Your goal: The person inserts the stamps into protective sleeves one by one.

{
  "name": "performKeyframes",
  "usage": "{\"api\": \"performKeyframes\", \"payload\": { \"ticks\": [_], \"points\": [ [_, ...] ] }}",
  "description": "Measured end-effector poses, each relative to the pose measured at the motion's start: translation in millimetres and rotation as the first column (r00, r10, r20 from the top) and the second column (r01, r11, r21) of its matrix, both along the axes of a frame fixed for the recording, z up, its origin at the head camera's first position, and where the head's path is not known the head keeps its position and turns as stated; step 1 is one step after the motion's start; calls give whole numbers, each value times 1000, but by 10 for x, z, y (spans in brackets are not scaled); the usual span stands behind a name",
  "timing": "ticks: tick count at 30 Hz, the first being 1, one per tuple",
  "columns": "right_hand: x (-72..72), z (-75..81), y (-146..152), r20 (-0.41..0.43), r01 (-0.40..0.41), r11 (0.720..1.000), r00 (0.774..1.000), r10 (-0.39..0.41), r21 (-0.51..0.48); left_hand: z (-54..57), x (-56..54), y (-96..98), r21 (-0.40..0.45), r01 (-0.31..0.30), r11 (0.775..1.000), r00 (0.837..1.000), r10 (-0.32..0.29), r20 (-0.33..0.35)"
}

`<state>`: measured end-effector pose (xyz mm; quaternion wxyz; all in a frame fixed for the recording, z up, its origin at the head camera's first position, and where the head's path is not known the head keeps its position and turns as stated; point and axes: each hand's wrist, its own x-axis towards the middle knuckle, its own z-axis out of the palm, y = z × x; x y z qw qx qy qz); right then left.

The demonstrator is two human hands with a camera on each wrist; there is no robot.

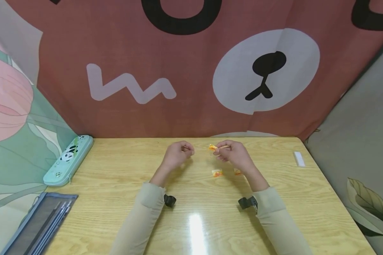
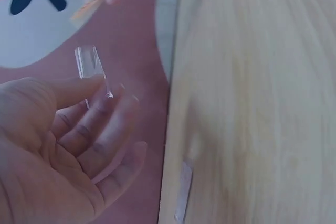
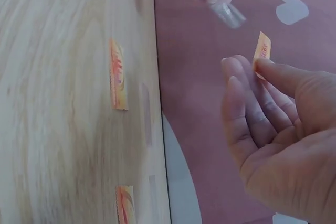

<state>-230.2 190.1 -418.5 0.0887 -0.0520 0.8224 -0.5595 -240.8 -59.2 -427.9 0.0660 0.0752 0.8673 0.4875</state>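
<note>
Near the table's far edge, my left hand [image 1: 177, 155] pinches a small clear plastic piece [image 2: 90, 62] between thumb and fingertips. This piece looks like a short folded sleeve, and it shows in both wrist views. To its right, my right hand [image 1: 235, 154] pinches a small orange-and-yellow printed packet [image 3: 262, 47] by one end, between thumb and forefinger. The two hands are apart, both raised over the wood. On the table below the right hand lie a similar orange packet [image 1: 217, 173] and another packet [image 1: 237, 171], partly hidden by the right wrist.
At left lie a mint panda pencil case [image 1: 68, 161] and a blue-edged mesh pouch [image 1: 48, 219] with pencils inside. A white block [image 1: 299, 159] lies near the right edge of the wooden table [image 1: 121, 156]. A printed red-brown curtain [image 1: 134, 120] hangs behind the far edge.
</note>
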Motion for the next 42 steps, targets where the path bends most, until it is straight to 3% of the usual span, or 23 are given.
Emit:
{"api": "performKeyframes", "payload": {
  "ticks": [5, 13, 20, 24, 29, 36, 42],
  "points": [
    [-4, 29, -14, -21, 40, 996, 999, -42, -78, 28, 16, -63, 230, -24, 973, 992, -5, 124],
    [6, 40, -14, -12, 59, 983, 998, -62, -175, 18, 61, -106, 397, -76, 915, 983, 3, 181],
    [-3, 37, -30, 20, 63, 982, 998, -60, -181, -29, 73, -93, 439, -43, 897, 989, -24, 145],
    [-8, 17, -27, 23, 66, 984, 998, -63, -167, -50, 81, -90, 463, -60, 884, 982, -30, 185],
    [-6, -13, -13, 24, 63, 989, 998, -61, -135, -73, 85, -76, 453, -107, 885, 971, -5, 237],
    [14, -10, -26, 33, 66, 991, 997, -63, -118, -72, 117, -61, 471, -103, 876, 975, -5, 222],
    [21, -17, -60, 39, 57, 993, 998, -54, -104, -99, 125, -61, 510, -99, 854, 977, -14, 213]
  ]
}}
